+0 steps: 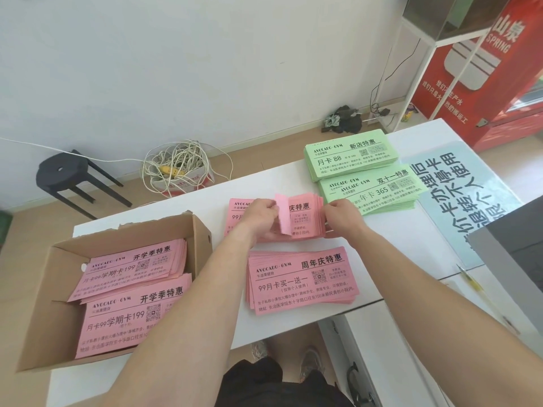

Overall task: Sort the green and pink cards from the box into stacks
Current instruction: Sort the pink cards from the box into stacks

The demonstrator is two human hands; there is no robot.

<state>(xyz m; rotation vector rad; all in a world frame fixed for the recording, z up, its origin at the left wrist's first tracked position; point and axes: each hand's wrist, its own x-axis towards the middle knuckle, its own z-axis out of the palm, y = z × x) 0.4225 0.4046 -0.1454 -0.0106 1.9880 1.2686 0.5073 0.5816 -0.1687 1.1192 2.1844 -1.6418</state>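
Bare white table (pixel 405 251) right of my arms, cardboard box (pixel 202 233) at its left edge, both arms stretched forward, left hand (pixel 260 214) pinching a bent pink card (pixel 282 212), right hand (pixel 342 215) gripping the far pink stack (pixel 308 218) at its right edge, near pink stack (pixel 302 277) beside the front edge, two green stacks (pixel 349 157) beyond, two boxed pink stacks (pixel 132 268).

1. L hand (pixel 260 214) & R hand (pixel 342 214) both on far pink stack (pixel 307 227), mid table (pixel 205 207).
2. L pinches bent pink card (pixel 283 212) standing up off the stack's top; R grips the stack's right edge.
3. Near pink stack (pixel 302 279) lies flat just nearer, apart from both hands.
4. Far right: far green stack (pixel 349 157) & near green stack (pixel 379 192), touching; the near one is just beside R hand.
5. Cardboard box (pixel 41 318) near left, w/ two pink piles (pixel 132 265) inside.
6. On the floor beyond the table: black stool (pixel 63 171) & cable tangle (pixel 179 165).
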